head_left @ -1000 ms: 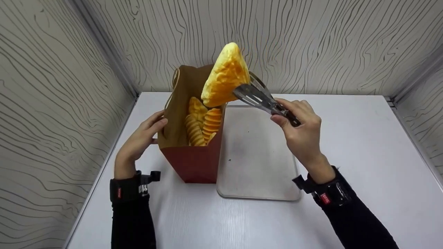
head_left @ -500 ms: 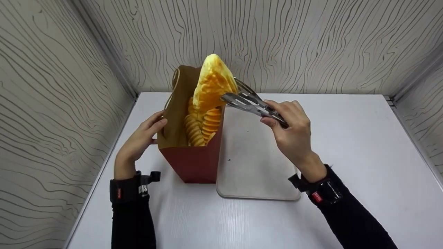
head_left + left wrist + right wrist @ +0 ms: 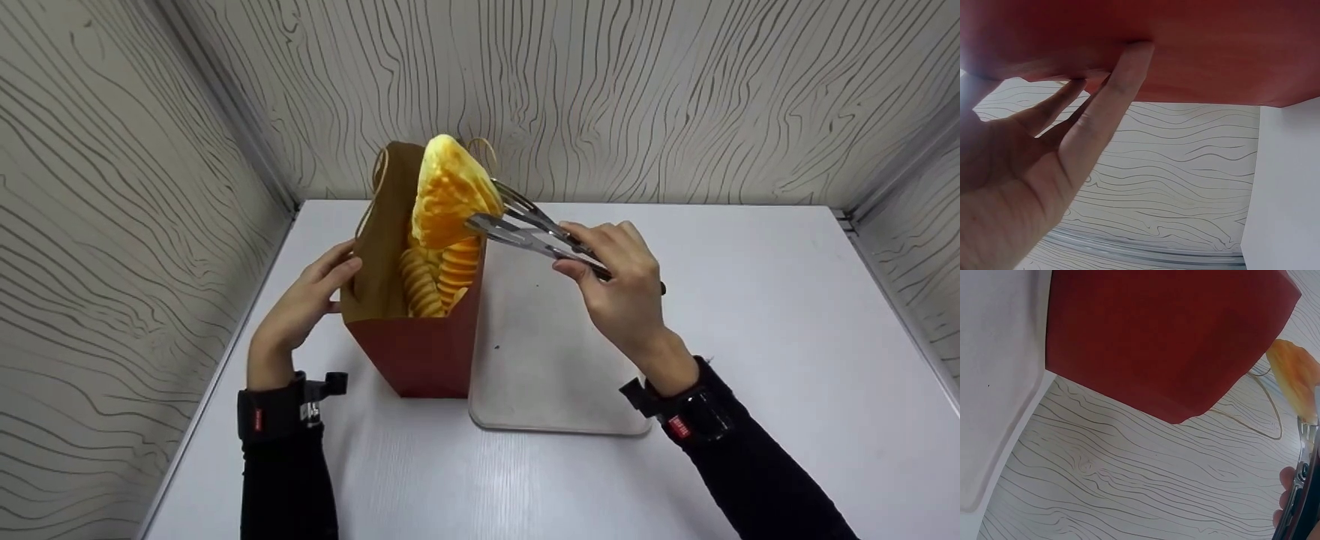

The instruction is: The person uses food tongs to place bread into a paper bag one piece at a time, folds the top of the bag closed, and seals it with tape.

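Note:
My right hand (image 3: 619, 289) grips metal serving tongs (image 3: 536, 229). A puffy golden triangular bread (image 3: 454, 191) is pinched between the tong tips, tilted with one corner up, over the mouth of a tall paper bag (image 3: 424, 360). Outside the bag is dark red, inside brown. Within it lie a pale ridged bread roll (image 3: 421, 283), an orange ridged one (image 3: 459, 268) and other bread partly hidden behind the held piece. At the bag's left rim my left hand (image 3: 304, 300) holds the paper; in the left wrist view its fingers (image 3: 1095, 121) press the red outer wall.
Right of the bag lies a shallow grey tray (image 3: 559, 375), with a few dark specks, on the white table (image 3: 780, 330). Wavy-lined panels (image 3: 637, 97) stand behind and at the sides. String handles (image 3: 382, 176) rise from the bag's rim.
The right hand, tongs and bread have moved left and down, from above the bag's right side to over its opening. The left hand and bag have stayed in place.

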`<state>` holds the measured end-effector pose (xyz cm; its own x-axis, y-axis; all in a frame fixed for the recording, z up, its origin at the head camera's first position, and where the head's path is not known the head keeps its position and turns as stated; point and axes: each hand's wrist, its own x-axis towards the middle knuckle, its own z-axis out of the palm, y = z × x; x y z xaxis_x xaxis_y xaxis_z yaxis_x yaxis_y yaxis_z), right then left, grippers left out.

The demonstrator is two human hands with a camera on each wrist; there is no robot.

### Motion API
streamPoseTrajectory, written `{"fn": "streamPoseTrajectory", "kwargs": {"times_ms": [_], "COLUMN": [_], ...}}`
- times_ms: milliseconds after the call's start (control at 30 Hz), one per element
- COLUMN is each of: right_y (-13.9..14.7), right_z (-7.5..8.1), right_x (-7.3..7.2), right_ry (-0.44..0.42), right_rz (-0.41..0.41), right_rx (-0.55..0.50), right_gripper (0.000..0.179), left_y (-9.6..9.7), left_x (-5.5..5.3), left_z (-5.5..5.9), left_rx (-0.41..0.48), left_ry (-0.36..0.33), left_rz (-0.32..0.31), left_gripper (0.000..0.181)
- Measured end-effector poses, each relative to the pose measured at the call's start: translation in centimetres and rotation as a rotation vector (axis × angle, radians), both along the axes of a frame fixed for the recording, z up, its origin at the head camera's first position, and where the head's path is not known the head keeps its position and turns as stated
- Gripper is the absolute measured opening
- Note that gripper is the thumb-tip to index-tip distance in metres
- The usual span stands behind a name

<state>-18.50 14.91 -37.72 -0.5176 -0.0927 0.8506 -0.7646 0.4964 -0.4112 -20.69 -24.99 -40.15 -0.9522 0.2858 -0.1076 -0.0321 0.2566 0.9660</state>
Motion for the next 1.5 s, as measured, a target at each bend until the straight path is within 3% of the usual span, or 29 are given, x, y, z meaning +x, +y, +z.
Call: {"fn": "streamPoseTrajectory", "kwargs": {"times_ms": [200,900,1500], "right_y": [-0.2,-0.7,-1.1], "right_z": [-0.4,-1.5,-1.8], "right_x": [0.0,-0.5,-0.6], "right_ry": [-0.008,-0.079,-0.129], "right_rz": [0.023,0.026,-0.006], "right_rx": [0.033,0.139,0.206], "right_gripper": [0.039,0.045,0.043], "left_y": [0.0,0.0,0.2], "left_x": [0.0,0.0,0.0], "left_z": [0.0,0.1,0.2], "left_rx": [0.003,-0.002,0.018], "left_ry": [0.002,0.011,0.006], "left_rz": [0.0,-0.012,-0.015], "left_gripper": [0.072,0.071,0.071]}}
